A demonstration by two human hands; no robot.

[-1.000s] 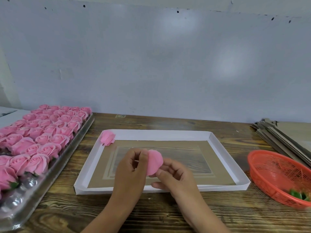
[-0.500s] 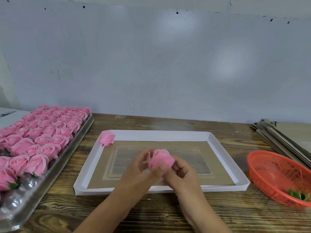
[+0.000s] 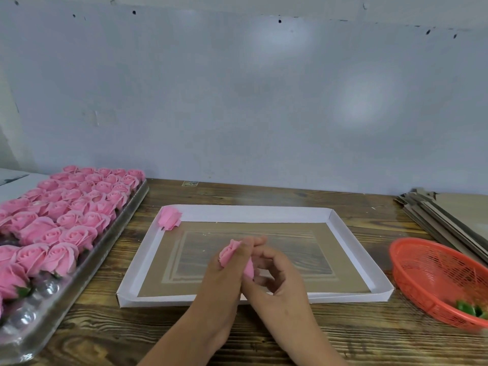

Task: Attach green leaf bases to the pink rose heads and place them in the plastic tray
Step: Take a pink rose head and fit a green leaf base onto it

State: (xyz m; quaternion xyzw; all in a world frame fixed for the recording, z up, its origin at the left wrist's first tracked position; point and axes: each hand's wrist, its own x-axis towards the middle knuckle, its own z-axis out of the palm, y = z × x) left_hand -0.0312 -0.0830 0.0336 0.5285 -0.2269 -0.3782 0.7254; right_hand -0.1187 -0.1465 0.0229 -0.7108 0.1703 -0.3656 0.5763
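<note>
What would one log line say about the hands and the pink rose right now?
left hand: grips pink rose head | right hand: fingers curled beside it | over white cardboard tray | leaf bases: in red basket

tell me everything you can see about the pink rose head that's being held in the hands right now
The pink rose head is a small bloom of soft, matte, layered petals that look like foam or fabric. It is held above the white cardboard tray, tilted with its tip pointing up and to the left. The left hand wraps over its middle, hiding much of it, while the right hand touches its lower end, where a bit of pink shows. No green leaf base is visible on it.
</note>
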